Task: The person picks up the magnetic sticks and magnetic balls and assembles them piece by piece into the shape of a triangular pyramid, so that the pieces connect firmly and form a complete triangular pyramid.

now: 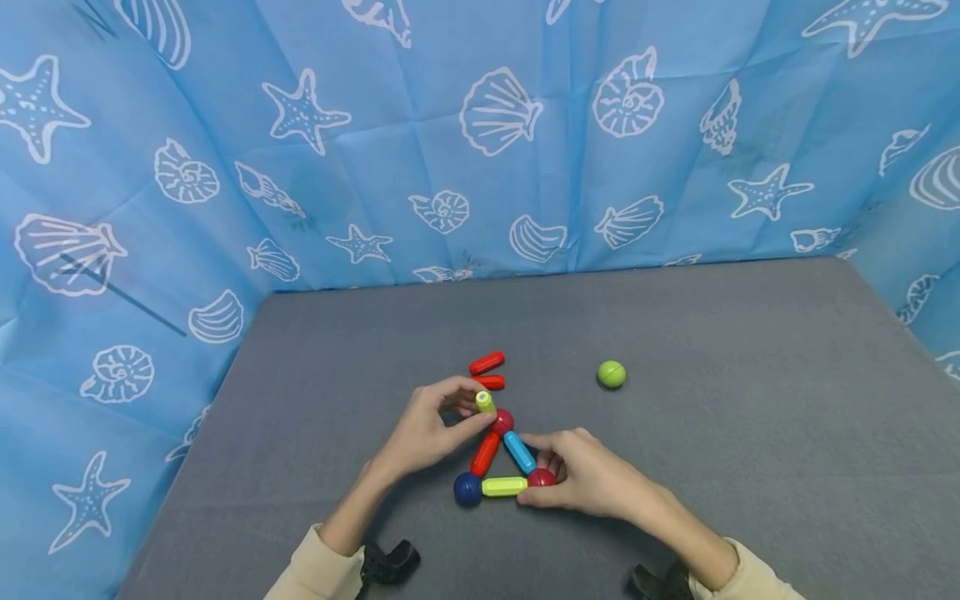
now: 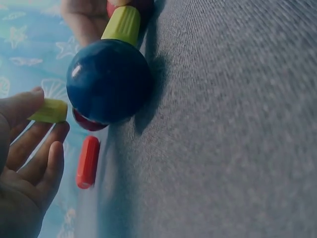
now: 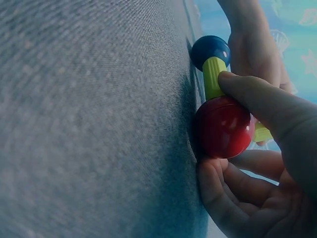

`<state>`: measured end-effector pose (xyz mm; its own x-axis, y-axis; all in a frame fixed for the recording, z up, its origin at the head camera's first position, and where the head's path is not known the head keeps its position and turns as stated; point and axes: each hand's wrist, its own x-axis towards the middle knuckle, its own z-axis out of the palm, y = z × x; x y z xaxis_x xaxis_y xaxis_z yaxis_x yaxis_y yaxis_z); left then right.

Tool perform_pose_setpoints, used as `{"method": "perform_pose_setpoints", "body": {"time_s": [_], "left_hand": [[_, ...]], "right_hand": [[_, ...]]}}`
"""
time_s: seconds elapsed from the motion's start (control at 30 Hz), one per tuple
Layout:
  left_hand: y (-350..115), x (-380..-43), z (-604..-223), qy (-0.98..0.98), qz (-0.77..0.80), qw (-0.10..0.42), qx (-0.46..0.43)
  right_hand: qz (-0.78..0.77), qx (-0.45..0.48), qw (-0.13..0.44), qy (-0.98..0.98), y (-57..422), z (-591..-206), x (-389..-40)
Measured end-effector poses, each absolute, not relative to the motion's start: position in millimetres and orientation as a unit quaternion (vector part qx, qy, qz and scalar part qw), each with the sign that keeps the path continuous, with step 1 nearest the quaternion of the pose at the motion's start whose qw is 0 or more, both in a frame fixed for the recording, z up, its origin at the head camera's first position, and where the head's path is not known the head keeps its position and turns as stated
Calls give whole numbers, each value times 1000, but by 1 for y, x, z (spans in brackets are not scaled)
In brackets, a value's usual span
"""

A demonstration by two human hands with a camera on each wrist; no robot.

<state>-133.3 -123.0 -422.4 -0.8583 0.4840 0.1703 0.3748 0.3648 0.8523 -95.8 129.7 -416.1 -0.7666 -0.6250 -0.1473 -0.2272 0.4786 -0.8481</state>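
Note:
A triangle of toy building sticks and balls lies on the table. Its sides are a red stick, a light blue stick and a yellow-green stick; its corners are a navy ball, a red ball at the top and a red ball at the right. My left hand pinches another yellow-green stick upright by the top ball; whether they touch, I cannot tell. With thumb and fingers, my right hand grips the right red ball, its thumb along the lower stick.
Two loose red sticks lie just beyond my left hand. A green ball rests farther back to the right. The grey cloth-covered table ends at a blue curtain with white shells.

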Motion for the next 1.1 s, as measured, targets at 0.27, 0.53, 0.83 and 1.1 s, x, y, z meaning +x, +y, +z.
{"method": "perform_pose_setpoints", "body": {"time_s": [0.27, 0.53, 0.83, 1.1], "left_hand": [[-119, -133, -425, 826, 491, 54, 271], [-117, -133, -427, 823, 492, 47, 279], [-116, -133, -429, 823, 493, 49, 278], [-114, -133, -430, 820, 495, 40, 285]], "right_hand": [[-439, -257, 222, 832, 128, -416, -95], [-438, -261, 218, 832, 126, -416, -94], [-437, -259, 219, 833, 126, -421, -93], [-447, -263, 216, 827, 126, -420, -93]]}}
